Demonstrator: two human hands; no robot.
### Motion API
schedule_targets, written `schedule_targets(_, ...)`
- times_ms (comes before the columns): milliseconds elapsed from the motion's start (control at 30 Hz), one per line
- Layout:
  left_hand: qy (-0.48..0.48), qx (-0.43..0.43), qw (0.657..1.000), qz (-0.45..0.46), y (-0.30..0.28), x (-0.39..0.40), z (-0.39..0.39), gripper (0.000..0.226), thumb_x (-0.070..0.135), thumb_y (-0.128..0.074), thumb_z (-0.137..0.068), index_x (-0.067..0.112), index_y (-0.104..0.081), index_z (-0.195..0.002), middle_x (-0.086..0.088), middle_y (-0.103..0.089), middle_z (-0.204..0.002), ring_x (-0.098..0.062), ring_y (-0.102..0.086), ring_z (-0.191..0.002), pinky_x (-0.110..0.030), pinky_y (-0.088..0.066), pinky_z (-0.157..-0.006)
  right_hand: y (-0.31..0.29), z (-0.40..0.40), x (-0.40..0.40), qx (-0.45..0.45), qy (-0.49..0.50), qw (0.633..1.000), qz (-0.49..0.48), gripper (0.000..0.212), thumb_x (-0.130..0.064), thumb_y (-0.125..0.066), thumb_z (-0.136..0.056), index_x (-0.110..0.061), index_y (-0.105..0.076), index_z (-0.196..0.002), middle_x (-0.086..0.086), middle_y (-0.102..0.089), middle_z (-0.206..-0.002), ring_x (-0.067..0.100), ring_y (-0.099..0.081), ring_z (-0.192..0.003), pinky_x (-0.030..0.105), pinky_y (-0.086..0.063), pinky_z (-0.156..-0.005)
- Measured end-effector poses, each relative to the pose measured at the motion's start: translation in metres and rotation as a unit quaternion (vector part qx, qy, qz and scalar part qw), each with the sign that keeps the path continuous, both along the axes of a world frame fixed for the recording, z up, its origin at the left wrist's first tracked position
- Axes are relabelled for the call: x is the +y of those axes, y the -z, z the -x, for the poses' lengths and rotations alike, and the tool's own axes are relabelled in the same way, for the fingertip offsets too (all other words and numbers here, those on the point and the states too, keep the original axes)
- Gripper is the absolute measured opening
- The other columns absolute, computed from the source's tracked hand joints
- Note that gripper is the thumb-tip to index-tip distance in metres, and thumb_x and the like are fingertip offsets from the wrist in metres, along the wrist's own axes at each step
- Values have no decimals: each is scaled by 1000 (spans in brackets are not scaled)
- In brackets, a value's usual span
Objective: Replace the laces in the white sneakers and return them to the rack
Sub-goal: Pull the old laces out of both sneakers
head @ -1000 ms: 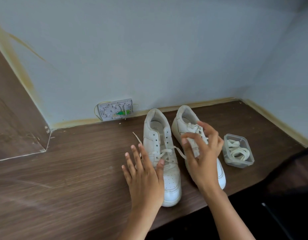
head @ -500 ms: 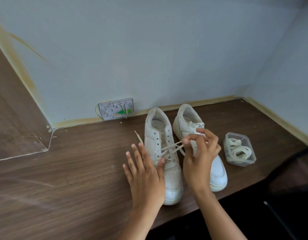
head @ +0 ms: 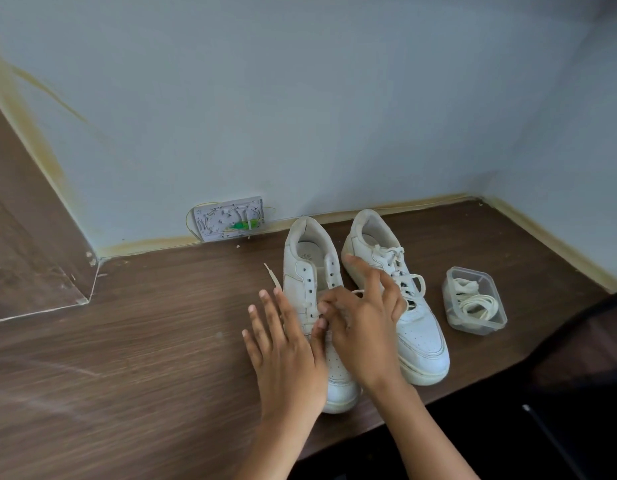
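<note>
Since the previous moment the right hand [head: 364, 327] had dropped back to the left sneaker [head: 317, 306] on the worktop [head: 127, 358], pinching its lace [head: 355, 292] for further unthreading, the flat-fingered left hand [head: 286, 351] steadying it.

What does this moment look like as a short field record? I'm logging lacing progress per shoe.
surface: wooden shelf
left sneaker: upper eyelets empty, lace partly out, loose lace end lying beside it
right sneaker: fully laced
left hand: fingers straight, resting against left sneaker's side
right hand: pinching lace at left sneaker's lower eyelets
plastic container: right of the sneakers, holds coiled white laces
wall: open junction box
</note>
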State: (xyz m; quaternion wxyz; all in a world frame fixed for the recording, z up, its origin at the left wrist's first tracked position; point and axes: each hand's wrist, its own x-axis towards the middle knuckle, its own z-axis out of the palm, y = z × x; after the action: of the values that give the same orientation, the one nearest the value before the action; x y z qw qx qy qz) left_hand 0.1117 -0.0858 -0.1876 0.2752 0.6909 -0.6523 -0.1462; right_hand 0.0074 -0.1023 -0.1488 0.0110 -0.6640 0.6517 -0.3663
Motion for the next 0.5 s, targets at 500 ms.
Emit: schedule_targets(500, 6, 4, 1000, -15, -2, 1, -1, 91, 74, 17, -78, 16, 23, -148, -1, 27, -155, -21, 24, -143, -44, 8, -118, -6, 11, 3, 50, -20, 998, 20, 16, -26, -67, -90, -36, -71, -102, 0, -34, -148, 31, -25, -131, 37, -21, -106)
